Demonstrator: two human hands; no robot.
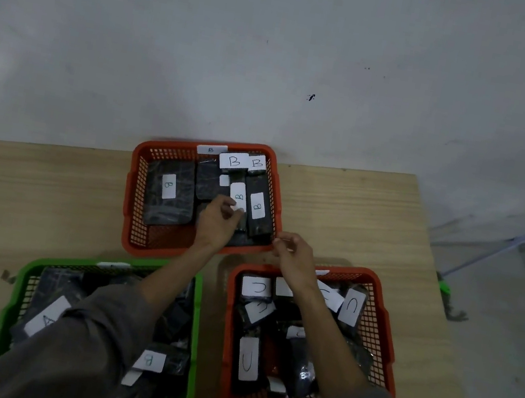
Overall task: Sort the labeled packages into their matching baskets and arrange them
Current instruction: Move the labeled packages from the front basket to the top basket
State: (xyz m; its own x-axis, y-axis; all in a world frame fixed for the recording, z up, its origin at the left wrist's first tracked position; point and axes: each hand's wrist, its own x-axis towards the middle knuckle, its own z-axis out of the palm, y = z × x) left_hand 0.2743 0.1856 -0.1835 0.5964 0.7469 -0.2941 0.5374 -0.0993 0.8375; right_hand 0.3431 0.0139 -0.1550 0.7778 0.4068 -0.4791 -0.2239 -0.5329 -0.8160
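Pinching an upright B package (239, 200), left grip (217, 222); right grip (293, 256) curled, empty.

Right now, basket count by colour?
Orange baskets: 2, the far one with B packages and the near right one with C packages
Green basket: 1, near left
Total: 3
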